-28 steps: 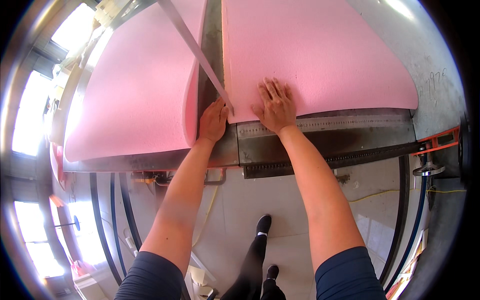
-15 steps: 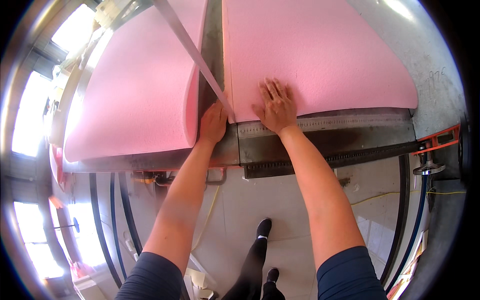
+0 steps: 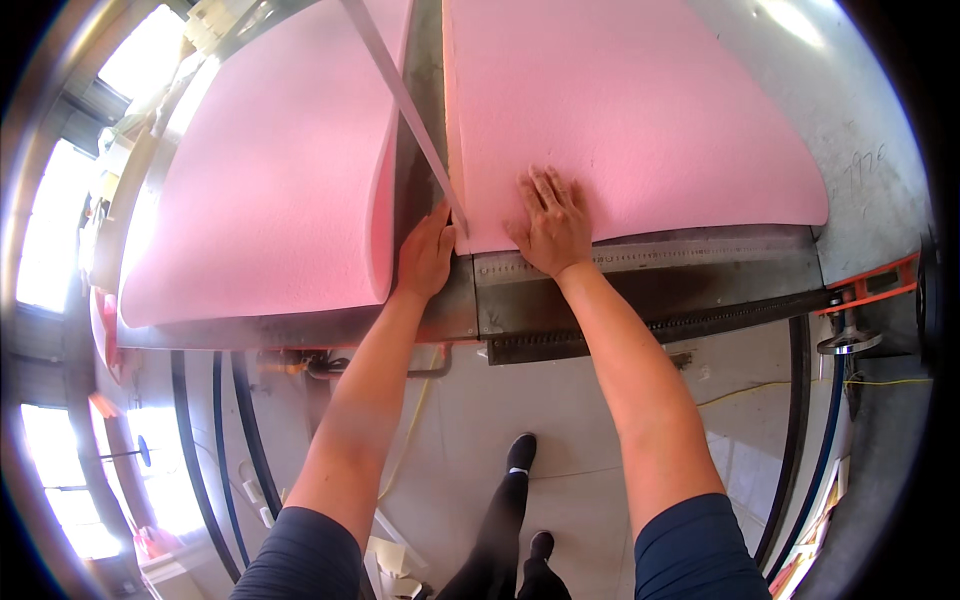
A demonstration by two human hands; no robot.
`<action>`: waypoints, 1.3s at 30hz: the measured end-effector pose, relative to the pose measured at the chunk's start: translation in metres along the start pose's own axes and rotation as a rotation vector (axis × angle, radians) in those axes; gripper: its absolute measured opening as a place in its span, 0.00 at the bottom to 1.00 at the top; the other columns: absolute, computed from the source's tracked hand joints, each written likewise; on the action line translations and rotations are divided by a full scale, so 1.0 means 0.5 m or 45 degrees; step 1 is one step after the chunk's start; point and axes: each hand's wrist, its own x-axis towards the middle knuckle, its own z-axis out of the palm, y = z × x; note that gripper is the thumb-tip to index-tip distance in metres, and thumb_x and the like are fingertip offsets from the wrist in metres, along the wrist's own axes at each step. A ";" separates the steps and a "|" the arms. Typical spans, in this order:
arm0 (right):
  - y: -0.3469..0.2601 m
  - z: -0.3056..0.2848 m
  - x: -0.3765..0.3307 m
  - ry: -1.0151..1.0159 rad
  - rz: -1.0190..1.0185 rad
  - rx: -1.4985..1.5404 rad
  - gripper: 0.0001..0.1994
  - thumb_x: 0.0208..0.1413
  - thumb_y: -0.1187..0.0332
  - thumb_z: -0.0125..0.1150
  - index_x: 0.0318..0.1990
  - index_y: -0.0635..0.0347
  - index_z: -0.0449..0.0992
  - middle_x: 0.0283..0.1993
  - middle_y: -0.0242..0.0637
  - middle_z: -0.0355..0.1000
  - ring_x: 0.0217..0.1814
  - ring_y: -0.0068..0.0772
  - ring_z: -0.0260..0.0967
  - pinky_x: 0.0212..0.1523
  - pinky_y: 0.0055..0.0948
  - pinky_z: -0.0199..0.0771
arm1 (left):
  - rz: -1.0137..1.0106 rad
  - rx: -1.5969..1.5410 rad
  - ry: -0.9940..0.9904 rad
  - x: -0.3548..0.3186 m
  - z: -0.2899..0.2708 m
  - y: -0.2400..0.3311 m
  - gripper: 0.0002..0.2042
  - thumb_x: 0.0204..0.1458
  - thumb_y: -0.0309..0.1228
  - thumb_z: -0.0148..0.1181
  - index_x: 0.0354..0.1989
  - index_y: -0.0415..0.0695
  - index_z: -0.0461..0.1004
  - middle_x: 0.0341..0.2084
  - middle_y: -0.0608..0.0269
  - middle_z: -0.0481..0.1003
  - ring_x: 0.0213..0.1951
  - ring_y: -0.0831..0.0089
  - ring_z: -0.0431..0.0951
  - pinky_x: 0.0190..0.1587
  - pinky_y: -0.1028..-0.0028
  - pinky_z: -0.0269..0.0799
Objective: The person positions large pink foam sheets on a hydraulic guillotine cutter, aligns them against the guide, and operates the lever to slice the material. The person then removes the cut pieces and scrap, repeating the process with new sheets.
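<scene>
A thick pink foam sheet (image 3: 640, 120) lies on the metal table to the right of a long gap. My right hand (image 3: 555, 228) rests flat on it near its front edge, fingers spread. Against the sheet's left side, at the front corner, is my left hand (image 3: 426, 255), fingers stretched out and grasping nothing. A long flat band (image 3: 400, 95), like a saw blade, slants down to that corner, its lower end close beside my left fingertips. Left of the gap lies another pink foam piece (image 3: 260, 190), its near right edge curling up.
A ruler strip (image 3: 640, 258) runs along the metal table's front (image 3: 400, 325). An orange bracket (image 3: 880, 285) and a round handwheel (image 3: 848, 343) sit at the right. Dark upright bars (image 3: 795, 430) stand below the table. A yellow cord (image 3: 760, 388) crosses the floor.
The view has shifted slightly. The band's lower end now meets the right foam sheet a little farther from its front edge. Both hands keep their places on the foam.
</scene>
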 end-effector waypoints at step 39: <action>-0.003 0.025 0.010 -0.405 0.031 0.050 0.35 0.58 0.45 0.51 0.65 0.62 0.66 0.70 0.49 0.60 0.73 0.56 0.54 0.71 0.58 0.46 | -0.111 0.041 -0.046 -0.020 0.005 -0.022 0.25 0.61 0.36 0.49 0.66 0.38 0.63 0.61 0.50 0.68 0.63 0.51 0.66 0.67 0.57 0.58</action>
